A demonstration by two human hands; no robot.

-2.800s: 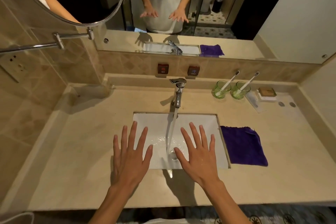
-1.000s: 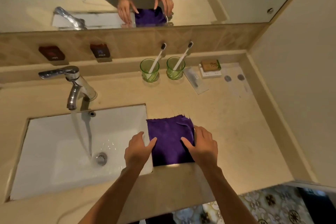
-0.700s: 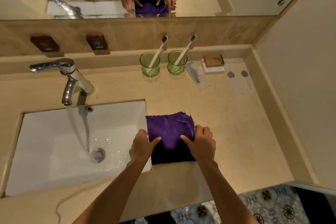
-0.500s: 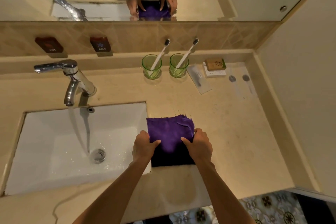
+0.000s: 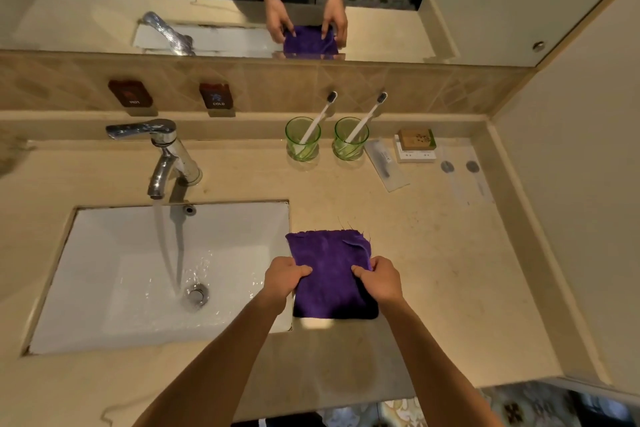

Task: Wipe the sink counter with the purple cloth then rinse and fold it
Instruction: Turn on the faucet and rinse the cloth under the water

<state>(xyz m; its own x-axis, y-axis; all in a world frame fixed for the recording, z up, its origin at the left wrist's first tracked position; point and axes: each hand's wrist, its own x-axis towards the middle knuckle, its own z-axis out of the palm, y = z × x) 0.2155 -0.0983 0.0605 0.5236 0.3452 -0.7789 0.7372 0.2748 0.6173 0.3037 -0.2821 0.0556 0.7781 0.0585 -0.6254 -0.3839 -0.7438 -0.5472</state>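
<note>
While water runs from the faucet (image 5: 162,156) into the white sink basin (image 5: 104,288), the beige counter (image 5: 433,270) carries the purple cloth (image 5: 329,274), lying flat just right of the basin's rim. Left hand (image 5: 282,277) is curled closed, pinching the cloth's left edge. Right hand (image 5: 381,279) is curled closed, pinching the cloth's right edge. Two green cups (image 5: 303,144), each holding a toothbrush, stand near the back ledge, with a soap box (image 5: 415,139) to their right
</note>
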